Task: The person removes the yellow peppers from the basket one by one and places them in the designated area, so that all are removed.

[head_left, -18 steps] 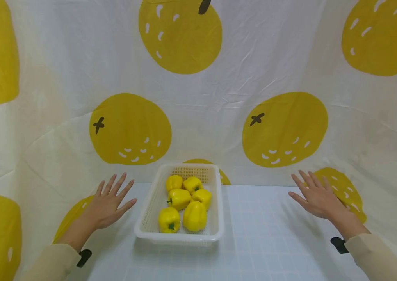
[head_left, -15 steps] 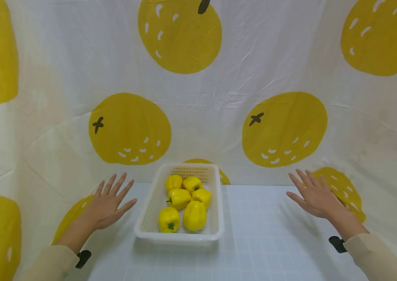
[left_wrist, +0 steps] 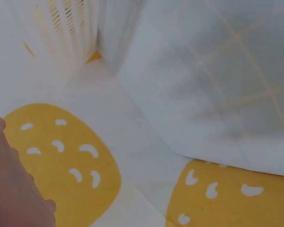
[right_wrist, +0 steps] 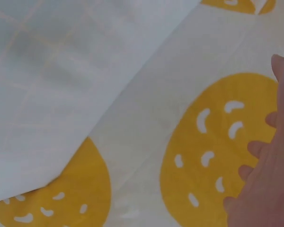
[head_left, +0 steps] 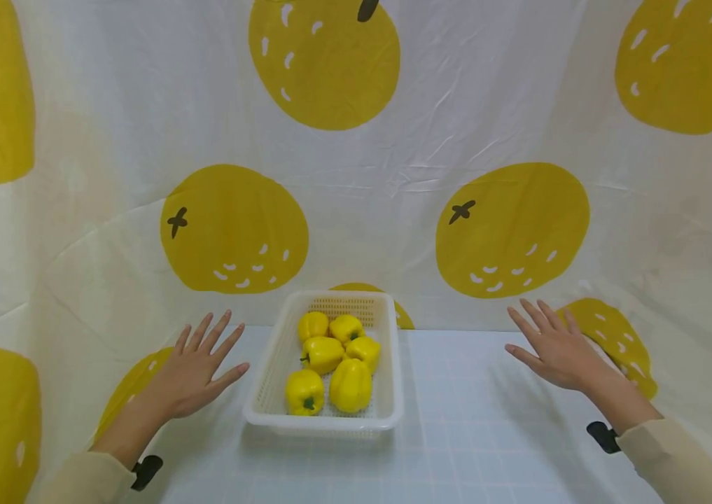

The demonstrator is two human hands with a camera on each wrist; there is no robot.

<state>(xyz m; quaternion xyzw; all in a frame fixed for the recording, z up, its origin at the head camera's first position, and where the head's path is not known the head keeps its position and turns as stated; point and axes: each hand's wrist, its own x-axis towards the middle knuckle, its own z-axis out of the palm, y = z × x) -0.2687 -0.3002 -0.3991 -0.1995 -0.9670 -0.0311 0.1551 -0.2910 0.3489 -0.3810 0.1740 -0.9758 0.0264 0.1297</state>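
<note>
A white plastic basket (head_left: 257, 392) with slotted walls stands on the table, left of the middle in the head view. Several yellow bell peppers (head_left: 351, 386) lie inside it, some with green stems showing. To the basket's left my left hand (head_left: 194, 371) hovers over the table with fingers spread, touching nothing. My right hand (head_left: 554, 350) is held in the air well to the right of the basket, its fingers straight and apart, with nothing in it. Each wrist view catches part of its own hand at the edge, the left hand (left_wrist: 19, 184) and the right hand (right_wrist: 262, 184).
The table (head_left: 456, 420) has a pale blue checked cover. Behind it and at both sides hangs a white curtain (head_left: 371, 231) printed with large yellow fruits. In the left wrist view the basket's slotted wall (left_wrist: 66, 28) shows at the upper left.
My right hand has moved a little to the left, toward the basket. My left hand has shifted very slightly right. Basket and peppers stay where they were.
</note>
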